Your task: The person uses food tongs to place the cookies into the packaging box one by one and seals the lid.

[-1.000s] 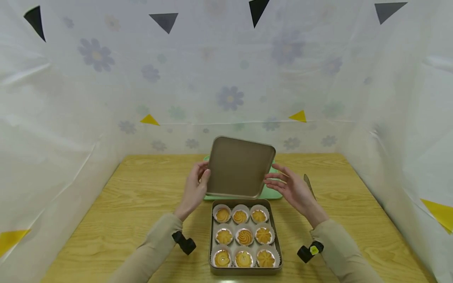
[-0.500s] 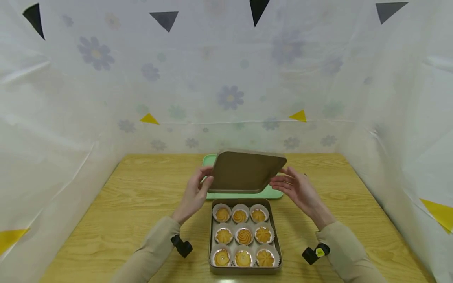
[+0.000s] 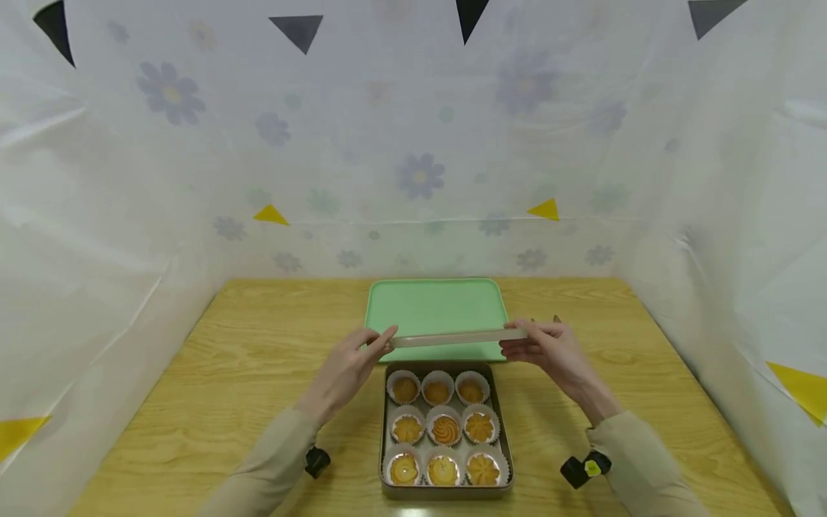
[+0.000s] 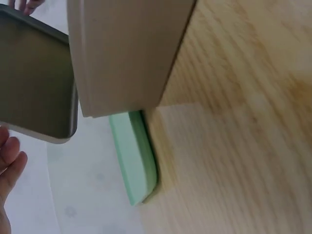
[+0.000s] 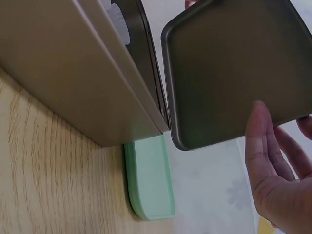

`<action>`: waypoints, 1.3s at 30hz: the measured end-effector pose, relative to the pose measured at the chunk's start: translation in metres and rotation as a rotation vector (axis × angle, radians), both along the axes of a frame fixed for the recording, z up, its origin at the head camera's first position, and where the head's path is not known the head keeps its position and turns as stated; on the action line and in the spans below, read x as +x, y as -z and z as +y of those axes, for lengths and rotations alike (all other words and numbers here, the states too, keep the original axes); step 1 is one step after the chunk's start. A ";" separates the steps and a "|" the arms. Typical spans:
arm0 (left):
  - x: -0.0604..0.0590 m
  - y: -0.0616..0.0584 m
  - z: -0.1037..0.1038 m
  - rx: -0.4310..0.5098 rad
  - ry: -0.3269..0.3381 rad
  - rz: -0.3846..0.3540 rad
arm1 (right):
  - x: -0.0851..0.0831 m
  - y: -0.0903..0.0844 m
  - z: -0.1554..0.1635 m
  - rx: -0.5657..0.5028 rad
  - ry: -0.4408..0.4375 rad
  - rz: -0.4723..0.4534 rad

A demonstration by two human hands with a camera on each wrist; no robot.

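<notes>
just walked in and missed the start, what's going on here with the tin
A person holds the lid of a cookie tin level between both hands, left hand and right hand at its ends, above the table's green tray. The tin sits open nearer the person, with nine cookies in paper cups.

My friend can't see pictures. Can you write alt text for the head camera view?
Two hands, left hand and right hand, hold a flat tin lid level above a green tray. An open tin with nine cookies sits nearer on the wooden table.
</notes>
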State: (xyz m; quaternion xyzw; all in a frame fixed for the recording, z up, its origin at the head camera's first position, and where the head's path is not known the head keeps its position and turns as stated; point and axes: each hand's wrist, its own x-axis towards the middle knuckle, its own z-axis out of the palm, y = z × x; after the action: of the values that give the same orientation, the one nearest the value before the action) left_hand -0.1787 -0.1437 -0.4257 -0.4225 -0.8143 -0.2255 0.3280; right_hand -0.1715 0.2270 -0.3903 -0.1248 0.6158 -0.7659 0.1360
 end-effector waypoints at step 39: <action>0.058 0.000 0.013 0.000 -0.202 -0.814 | 0.044 0.024 -0.013 0.680 -0.279 0.110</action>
State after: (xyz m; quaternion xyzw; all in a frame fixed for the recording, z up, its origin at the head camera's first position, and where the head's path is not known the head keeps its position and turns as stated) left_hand -0.1212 -0.1308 -0.4255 -0.2172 -0.9147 -0.3407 -0.0002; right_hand -0.1278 0.2135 -0.4143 -0.1964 0.8187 -0.4836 0.2395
